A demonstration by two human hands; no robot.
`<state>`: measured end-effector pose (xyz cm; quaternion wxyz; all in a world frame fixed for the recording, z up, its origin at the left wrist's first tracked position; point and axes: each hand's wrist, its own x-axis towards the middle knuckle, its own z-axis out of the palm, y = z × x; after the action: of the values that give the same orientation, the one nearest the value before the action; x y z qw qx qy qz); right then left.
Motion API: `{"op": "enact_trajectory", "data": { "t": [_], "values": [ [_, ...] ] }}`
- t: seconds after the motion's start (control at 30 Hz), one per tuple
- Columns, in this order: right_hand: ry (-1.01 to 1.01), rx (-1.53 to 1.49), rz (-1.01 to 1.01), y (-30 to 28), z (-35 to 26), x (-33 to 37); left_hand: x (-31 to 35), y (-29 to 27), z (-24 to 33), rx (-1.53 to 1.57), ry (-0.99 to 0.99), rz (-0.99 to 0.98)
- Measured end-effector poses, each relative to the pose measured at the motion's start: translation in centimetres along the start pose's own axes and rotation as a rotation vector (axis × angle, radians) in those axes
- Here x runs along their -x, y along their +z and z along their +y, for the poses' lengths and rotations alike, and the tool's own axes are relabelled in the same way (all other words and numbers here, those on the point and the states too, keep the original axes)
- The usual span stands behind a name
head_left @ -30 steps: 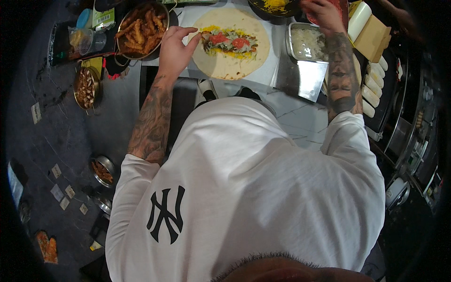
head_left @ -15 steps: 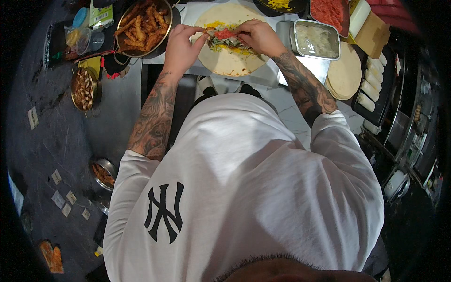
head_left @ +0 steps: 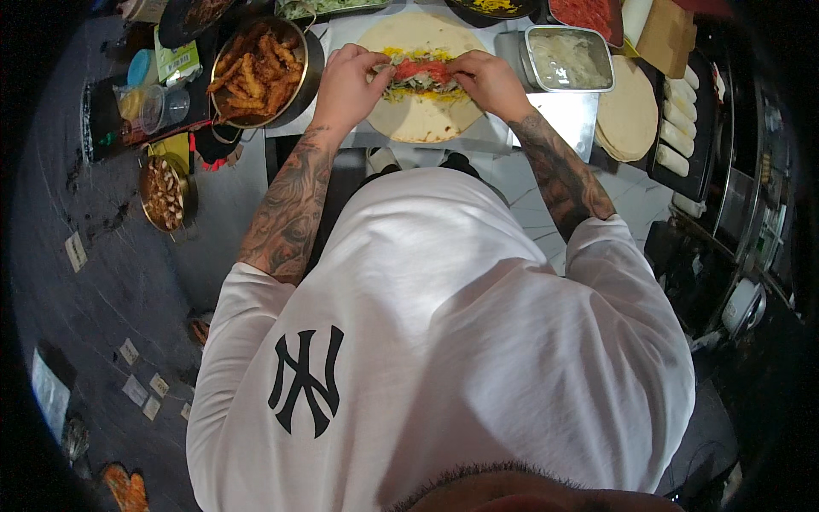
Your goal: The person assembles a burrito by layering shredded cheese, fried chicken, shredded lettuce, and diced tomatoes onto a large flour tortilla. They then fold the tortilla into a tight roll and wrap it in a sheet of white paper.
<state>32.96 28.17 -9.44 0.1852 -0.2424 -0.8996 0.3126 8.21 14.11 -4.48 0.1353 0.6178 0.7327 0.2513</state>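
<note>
A large round tortilla (head_left: 418,126) lies flat on the white work surface in front of me. Across its middle runs a strip of filling (head_left: 420,70), with red bits on top, pale green shreds around them and yellow shreds along both sides. My left hand (head_left: 351,84) is at the strip's left end, thumb and index finger pinching the filling there. At the opposite end, my right hand (head_left: 495,84) has its fingertips closed on the filling. The undersides of both fingertips are hidden.
Fried strips (head_left: 256,78) fill a pan left of my hands. To the right stand a metal container (head_left: 572,89) of pale shreds, a red-filled tray (head_left: 585,13), stacked tortillas (head_left: 627,119) and rolled wraps (head_left: 676,132). Another pan (head_left: 188,192) sits far left.
My right hand has moved outward to the filling's right end, so the fingertips are farther apart and more red filling shows. The whole view has shifted slightly.
</note>
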Motion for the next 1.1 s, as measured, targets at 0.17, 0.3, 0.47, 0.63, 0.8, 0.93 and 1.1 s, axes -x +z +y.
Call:
{"op": "enact_trajectory", "data": {
  "t": [0.17, 0.3, 0.47, 0.63, 0.8, 0.93, 1.1],
  "values": [
    [0.095, 0.029, 0.019, -0.3, -0.6, 0.9, -0.6, 0.3, -0.8, -0.06, 0.015, -0.1],
    [0.189, -0.035, 0.049, 0.0, -0.5, 1.4, -1.2, 1.0, -1.4, -0.069, 0.056, -0.117],
    [0.267, -0.027, 0.018, 0.0, -0.5, 1.8, -2.2, 1.1, -1.2, -0.136, 0.122, -0.154],
    [0.295, -0.195, 0.113, -1.2, -0.9, 2.4, -2.0, 0.3, -1.9, -0.124, 0.095, -0.175],
    [0.287, -0.119, 0.112, -1.4, -1.9, 1.6, -2.2, 0.7, -2.0, -0.091, 0.091, -0.196],
    [0.196, -0.009, 0.116, -0.9, -2.0, 1.0, -2.2, 1.0, -2.0, -0.096, 0.11, -0.201],
    [0.108, 0.019, 0.175, 0.9, -1.7, 0.7, -2.2, 1.1, -1.0, -0.007, 0.188, -0.15]
  ]
}}
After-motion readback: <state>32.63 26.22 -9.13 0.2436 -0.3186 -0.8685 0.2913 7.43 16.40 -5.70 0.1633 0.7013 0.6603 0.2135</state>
